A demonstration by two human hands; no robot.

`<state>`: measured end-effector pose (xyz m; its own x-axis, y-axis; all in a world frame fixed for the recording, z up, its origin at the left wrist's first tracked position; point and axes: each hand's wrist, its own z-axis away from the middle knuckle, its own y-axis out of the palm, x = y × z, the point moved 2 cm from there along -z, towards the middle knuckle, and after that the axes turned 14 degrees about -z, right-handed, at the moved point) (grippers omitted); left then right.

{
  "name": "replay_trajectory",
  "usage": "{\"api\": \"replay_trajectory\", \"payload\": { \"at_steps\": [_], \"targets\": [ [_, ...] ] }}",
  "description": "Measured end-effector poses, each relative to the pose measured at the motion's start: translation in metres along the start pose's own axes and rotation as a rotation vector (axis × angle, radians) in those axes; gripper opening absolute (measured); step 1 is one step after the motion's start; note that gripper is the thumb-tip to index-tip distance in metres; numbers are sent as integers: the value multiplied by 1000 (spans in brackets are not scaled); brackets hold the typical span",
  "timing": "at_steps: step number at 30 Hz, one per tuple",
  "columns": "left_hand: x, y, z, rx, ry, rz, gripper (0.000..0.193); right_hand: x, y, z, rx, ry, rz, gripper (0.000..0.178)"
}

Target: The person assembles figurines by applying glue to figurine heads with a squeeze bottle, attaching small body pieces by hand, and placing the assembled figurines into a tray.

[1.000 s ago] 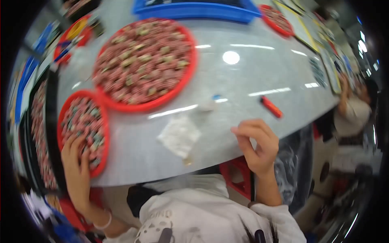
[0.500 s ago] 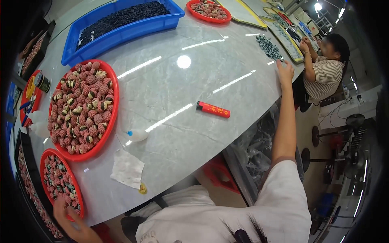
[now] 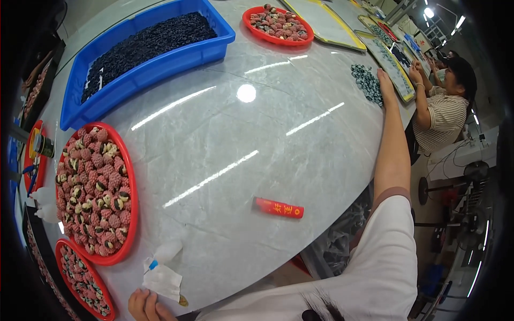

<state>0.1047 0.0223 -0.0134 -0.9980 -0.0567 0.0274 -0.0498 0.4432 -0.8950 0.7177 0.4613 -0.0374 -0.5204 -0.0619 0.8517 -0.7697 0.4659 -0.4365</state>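
My right hand (image 3: 386,87) is stretched out to the far right, its fingers extended along the right side of a loose pile of small dark green-and-white pieces (image 3: 366,84). It grips nothing that I can see. At the lower edge, my left hand (image 3: 147,306) rests at the table's near edge, fingers loosely bent, partly out of the picture. Just beyond it lies a white wipe (image 3: 163,281). A translucent bottle (image 3: 170,249) with a blue tip is by the wipe. Left of that hand is a small red basket (image 3: 85,278) of pink knobbly pieces.
A large red basket (image 3: 134,214) holds pink, berry-like pieces. Behind it stands a blue tub (image 3: 144,67) of black pieces. A red cylinder (image 3: 279,207) lies mid-table. Farther back are another red basket (image 3: 278,40) and yellow-edged trays (image 3: 326,27). A co-worker (image 3: 441,107) sits at the right.
My left hand has moved right, from the small red basket to near the wipe. My right hand has straightened beside the pile. The view has shifted, so the table things appear lower.
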Motion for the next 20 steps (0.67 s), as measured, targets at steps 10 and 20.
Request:
{"api": "replay_trajectory", "payload": {
  "at_steps": [10, 20],
  "targets": [
    [-8, 2, -10, -29, -15, -12, 13, 32, 41, -11, 462, -151, -61, 52],
    [25, 16, 39, 157, -49, 74, 22, 70, 79, 4, 666, -238, 54, 49]
  ]
}}
